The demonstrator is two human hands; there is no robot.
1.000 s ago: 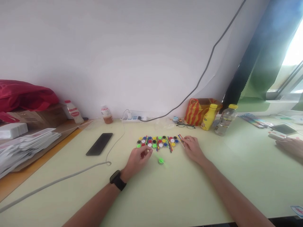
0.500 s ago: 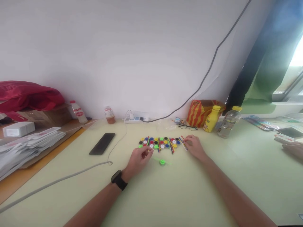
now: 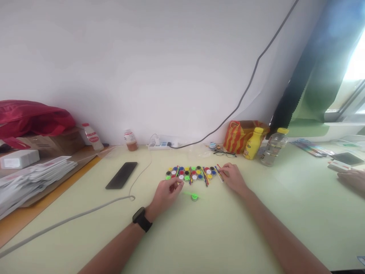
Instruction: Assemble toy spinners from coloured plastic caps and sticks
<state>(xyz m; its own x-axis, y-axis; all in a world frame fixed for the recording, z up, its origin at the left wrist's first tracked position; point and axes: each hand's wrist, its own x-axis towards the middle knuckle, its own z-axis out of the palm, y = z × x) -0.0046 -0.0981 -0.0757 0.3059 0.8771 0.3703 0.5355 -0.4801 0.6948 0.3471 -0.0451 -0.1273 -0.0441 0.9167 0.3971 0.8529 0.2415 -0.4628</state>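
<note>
My left hand (image 3: 168,191), with a dark watch (image 3: 142,219) on its wrist, has thumb and fingers pinched together by the near-left edge of a group of coloured round caps (image 3: 194,177). Whatever is in the pinch is hidden. Thin coloured sticks (image 3: 205,177) lie in bundles across the caps. My right hand (image 3: 234,178) rests at the group's right end, its curled fingertips at a few sticks (image 3: 219,173); whether they grip one is unclear. In front of the group, between my hands, stands a bright green round piece (image 3: 194,197) with faint, blurred green streaks beside it.
A phone (image 3: 121,175) and a grey cable (image 3: 85,211) lie to the left. Behind stand a power strip (image 3: 164,144), glasses (image 3: 225,153), a yellow bottle (image 3: 253,144) and a clear bottle (image 3: 273,148). Another person's hand (image 3: 352,179) rests at far right.
The view has shifted slightly. Both hands stay nearly in place, and the green streaks beside the round piece look a little different.
</note>
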